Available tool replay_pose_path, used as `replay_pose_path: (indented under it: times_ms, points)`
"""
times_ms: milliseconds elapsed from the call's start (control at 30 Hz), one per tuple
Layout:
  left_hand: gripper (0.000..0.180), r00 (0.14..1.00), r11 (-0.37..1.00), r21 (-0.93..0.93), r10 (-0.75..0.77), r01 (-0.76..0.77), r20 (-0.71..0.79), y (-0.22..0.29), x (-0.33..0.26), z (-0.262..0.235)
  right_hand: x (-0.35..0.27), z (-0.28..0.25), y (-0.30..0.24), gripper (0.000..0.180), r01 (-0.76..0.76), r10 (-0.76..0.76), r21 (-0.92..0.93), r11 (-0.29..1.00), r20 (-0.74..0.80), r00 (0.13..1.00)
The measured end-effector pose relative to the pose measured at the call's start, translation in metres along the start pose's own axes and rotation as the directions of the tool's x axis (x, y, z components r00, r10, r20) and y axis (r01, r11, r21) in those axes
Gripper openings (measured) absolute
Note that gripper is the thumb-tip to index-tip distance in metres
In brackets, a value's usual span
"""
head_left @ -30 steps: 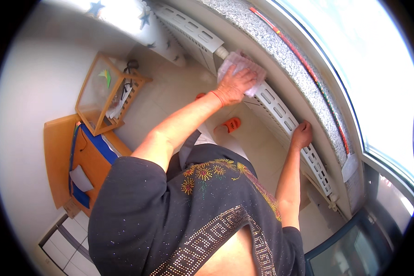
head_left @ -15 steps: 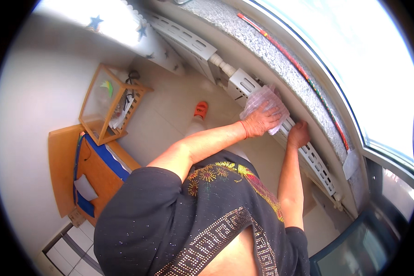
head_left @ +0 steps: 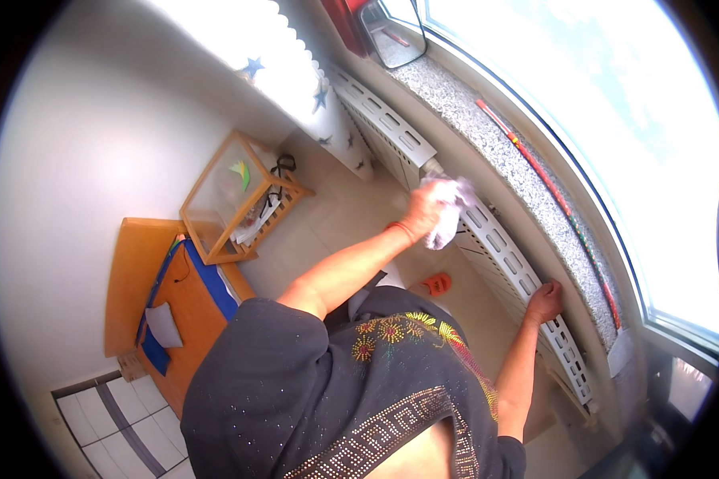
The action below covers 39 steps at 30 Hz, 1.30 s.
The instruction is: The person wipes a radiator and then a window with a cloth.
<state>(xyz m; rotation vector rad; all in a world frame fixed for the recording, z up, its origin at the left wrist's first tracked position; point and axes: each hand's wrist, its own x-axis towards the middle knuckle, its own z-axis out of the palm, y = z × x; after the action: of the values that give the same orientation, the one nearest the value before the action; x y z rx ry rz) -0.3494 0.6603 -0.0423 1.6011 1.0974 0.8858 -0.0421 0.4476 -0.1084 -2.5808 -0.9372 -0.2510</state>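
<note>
A pale pinkish cloth [head_left: 449, 214], bunched and slightly blurred, is gripped in my left hand [head_left: 423, 209]. It hangs at the end of the white slotted radiator [head_left: 499, 239], by the pipe joint between two radiator sections. My right hand [head_left: 546, 302] is closed at the top edge of the same radiator, farther right and nearer to me. Its fingertips are hidden, but it seems to hold the edge.
A granite windowsill [head_left: 455, 100] carries a thin red stick [head_left: 539, 172] and a framed mirror [head_left: 393, 36]. Another radiator section [head_left: 387, 124] stands beside a star-patterned curtain [head_left: 295, 88]. At left are a wooden glass-sided stand [head_left: 232, 188] and orange furniture [head_left: 188, 299]. An orange slipper [head_left: 436, 284] shows below.
My left hand has moved left along the radiator with the cloth, which is now more bunched. My right hand stays at the radiator. The view has shifted, and the mirror now shows.
</note>
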Motion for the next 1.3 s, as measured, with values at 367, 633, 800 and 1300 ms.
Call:
replay_pose_path:
  times_ms: [367,633,800,1300]
  points:
    - [0.049,0.932,0.772,0.569,0.362,-0.282,-0.03,-0.052,0.061,-0.119,0.002,0.005,0.003,0.019,0.056,-0.061,-0.149,0.987,-0.033,0.998]
    - [0.05,0.776,0.51,0.589,0.346,-0.627,0.527,-0.063,0.078,-0.067,-0.008,-0.008,-0.021,0.021,-0.195,0.196,-0.343,0.919,-0.033,0.98]
    - [0.05,0.681,0.461,0.508,0.401,-0.728,0.613,-0.079,0.106,-0.103,-0.071,0.007,-0.026,0.029,-0.253,0.165,-0.271,0.929,-0.308,0.937]
    - [0.054,0.956,0.45,0.848,0.048,-0.278,0.288,-0.184,0.247,-0.345,-0.272,-0.017,-0.074,0.039,-0.517,0.519,-0.067,0.853,0.02,0.854]
